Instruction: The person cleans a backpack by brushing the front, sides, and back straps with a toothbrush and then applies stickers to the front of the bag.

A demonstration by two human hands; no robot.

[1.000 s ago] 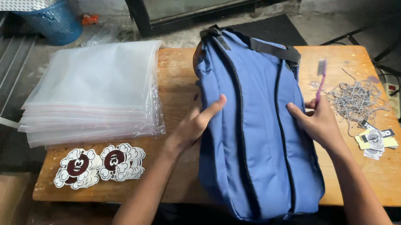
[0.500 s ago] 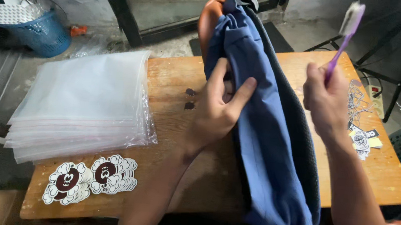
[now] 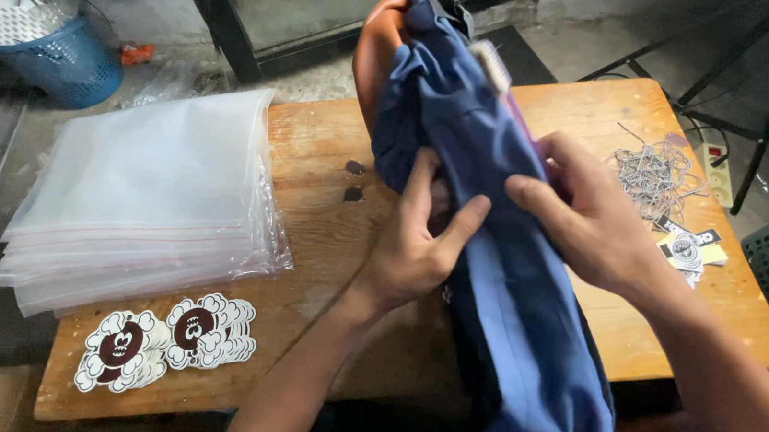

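Wooden bench (image 3: pixel 550 119) fills the view, a blue basket (image 3: pixel 69 64) on the floor beyond it. Since a second ago the blue bag (image 3: pixel 511 288) has been lifted from lying flat to standing on edge, its tan base up. The left hand (image 3: pixel 420 239) now grips its side fold; the right hand (image 3: pixel 587 220) has come down from raised and presses the bag, closed on a pink brush (image 3: pixel 498 70). Clear bags (image 3: pixel 146 189), stickers (image 3: pixel 168 341) and strings (image 3: pixel 655 174) lie unmoved.

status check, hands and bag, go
Left hand grips blue backpack, held upright. Right hand on it, holding brush. Nothing blocking.
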